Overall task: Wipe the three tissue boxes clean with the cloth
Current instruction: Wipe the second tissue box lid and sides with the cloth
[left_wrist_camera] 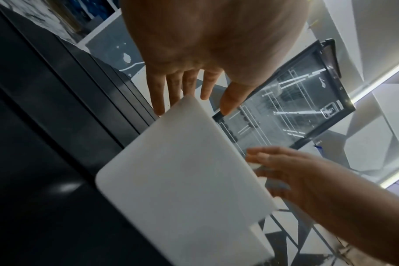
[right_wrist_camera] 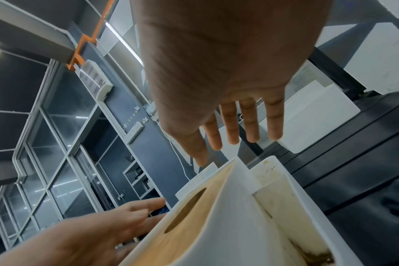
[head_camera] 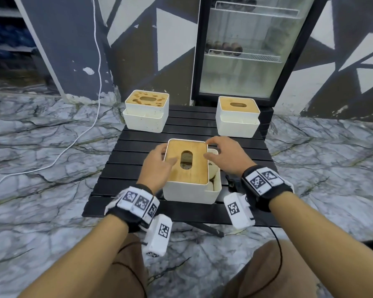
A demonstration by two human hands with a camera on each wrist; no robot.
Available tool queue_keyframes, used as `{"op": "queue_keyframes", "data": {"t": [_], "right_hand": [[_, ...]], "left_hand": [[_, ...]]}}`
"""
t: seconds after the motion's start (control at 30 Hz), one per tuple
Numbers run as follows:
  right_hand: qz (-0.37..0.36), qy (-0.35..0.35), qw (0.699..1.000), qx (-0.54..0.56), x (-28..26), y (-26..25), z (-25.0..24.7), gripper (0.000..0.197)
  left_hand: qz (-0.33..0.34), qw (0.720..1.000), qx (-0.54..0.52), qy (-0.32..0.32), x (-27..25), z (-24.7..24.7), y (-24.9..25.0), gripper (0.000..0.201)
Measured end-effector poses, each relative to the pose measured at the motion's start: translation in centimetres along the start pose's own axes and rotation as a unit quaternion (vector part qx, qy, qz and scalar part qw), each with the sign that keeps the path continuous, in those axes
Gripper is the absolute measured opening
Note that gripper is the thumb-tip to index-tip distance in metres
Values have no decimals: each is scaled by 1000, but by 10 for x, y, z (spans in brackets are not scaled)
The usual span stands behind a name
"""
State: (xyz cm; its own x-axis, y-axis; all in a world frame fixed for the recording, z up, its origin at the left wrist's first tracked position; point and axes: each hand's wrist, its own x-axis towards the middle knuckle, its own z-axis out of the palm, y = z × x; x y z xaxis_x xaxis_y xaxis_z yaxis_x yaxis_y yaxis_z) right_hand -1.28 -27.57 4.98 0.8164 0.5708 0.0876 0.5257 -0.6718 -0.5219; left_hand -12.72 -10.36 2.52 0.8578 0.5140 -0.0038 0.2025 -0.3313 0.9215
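Three white tissue boxes with wooden lids stand on a black slatted table [head_camera: 241, 151]. The near box [head_camera: 187, 168] [left_wrist_camera: 182, 171] [right_wrist_camera: 228, 216] sits between my hands; its side compartment [right_wrist_camera: 285, 207] shows brown grime. My left hand [head_camera: 162, 155] [left_wrist_camera: 189, 100] lies along the box's left side with straight fingers and its thumb on the lid. My right hand [head_camera: 211, 149] [right_wrist_camera: 228, 149] hovers open over the lid's far right corner. The far left box [head_camera: 146, 110] has a stained lid. The far right box [head_camera: 237, 115] looks cleaner. A dark crumpled thing, perhaps the cloth [head_camera: 232, 181], lies right of the near box.
A glass-door fridge [head_camera: 241, 50] stands right behind the table. A white cable [head_camera: 73, 143] runs across the marble floor on the left. My knees are just below the table's front edge.
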Motion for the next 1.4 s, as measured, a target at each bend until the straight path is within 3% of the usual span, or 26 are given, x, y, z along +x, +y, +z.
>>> {"op": "queue_keyframes", "data": {"t": [0.3, 0.53, 0.7, 0.9, 1.1, 1.23, 1.4], "right_hand": [[-21, -100, 992, -79, 20, -1, 16, 58], [6, -69, 997, -46, 14, 9, 12, 59], [17, -54, 998, -2, 0, 19, 8, 59], [23, -42, 998, 43, -25, 27, 14, 71], [25, -11, 995, 96, -40, 24, 24, 74], [38, 13, 983, 178, -50, 24, 37, 76], [40, 53, 960, 271, -61, 25, 51, 76]], "left_hand": [[-3, 998, 57, -15, -14, 7, -17, 57], [-5, 997, 73, -10, 10, 0, -17, 47], [-45, 991, 116, 57, 30, -6, -20, 42], [-72, 991, -49, 106, 29, -5, -30, 25], [-50, 982, -153, 100, 2, -3, -45, 28], [-9, 985, -169, 46, -18, -4, -53, 45], [61, 994, -90, 18, -36, -2, -63, 79]]}}
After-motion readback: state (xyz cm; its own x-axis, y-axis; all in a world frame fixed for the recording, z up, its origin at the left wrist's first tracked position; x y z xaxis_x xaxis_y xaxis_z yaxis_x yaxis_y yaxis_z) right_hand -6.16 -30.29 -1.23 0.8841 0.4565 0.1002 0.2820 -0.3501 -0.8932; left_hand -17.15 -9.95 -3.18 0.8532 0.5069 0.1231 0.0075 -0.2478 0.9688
